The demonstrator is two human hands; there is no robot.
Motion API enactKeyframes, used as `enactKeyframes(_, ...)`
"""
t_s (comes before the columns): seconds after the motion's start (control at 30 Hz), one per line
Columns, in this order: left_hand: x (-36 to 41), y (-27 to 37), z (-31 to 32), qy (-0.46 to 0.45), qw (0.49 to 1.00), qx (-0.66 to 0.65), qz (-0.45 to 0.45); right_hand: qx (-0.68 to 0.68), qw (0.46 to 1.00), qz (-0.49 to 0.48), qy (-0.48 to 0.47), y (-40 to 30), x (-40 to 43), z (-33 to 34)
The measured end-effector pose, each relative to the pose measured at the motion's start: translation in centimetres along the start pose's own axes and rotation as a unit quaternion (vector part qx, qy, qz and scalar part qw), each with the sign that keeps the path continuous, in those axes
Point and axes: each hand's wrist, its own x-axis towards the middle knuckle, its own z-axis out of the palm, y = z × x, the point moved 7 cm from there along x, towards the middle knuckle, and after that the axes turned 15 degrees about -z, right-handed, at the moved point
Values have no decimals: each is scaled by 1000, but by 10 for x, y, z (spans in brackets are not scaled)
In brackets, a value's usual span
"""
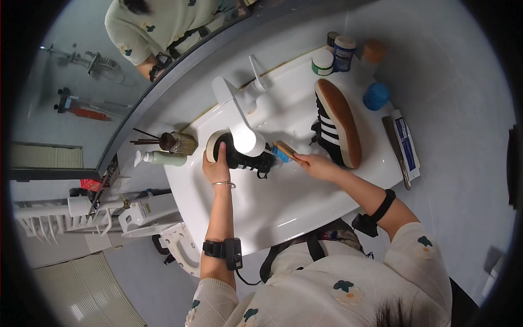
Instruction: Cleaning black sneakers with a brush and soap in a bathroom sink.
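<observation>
My left hand [217,164] grips the heel end of a black shoe [245,162] with white stripes and black laces, held over the white washbasin [261,212]. The faucet [246,137] hides part of this shoe. In my right hand [316,164] is a wooden-handled brush [286,151] with blue bristles. The bristles are close to the toe end of the shoe; whether they touch it I cannot tell. A second black shoe [336,126] with white stripes and a brown gum sole lies on its side at the basin's right part.
Left of the basin's faucet stand a reed diffuser bottle [184,143] and a green pump bottle [167,158]. Jars [322,62], a blue cup-like container [376,96] and a toothpaste tube [405,143] line the right side. A mirror [90,94] borders the upper left.
</observation>
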Motion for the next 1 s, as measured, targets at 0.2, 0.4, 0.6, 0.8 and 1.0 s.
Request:
enactKeyframes(0.2,-2,5,31,-60,997,-43,24,-60,995,23,70,-7,-16,-30)
enactKeyframes(0.4,-5,21,48,-107,994,27,14,24,1000,6,-1,-14,-39,-17)
enactKeyframes(0.6,20,-33,93,-168,978,120,-21,-33,999,-22,-21,-4,-46,-27)
enactKeyframes(0.8,47,-84,94,-253,957,28,-139,97,993,-72,-11,-10,-47,-8)
enactKeyframes(1.0,-26,-84,83,-409,838,-159,-324,348,935,-60,16,-11,-46,4)
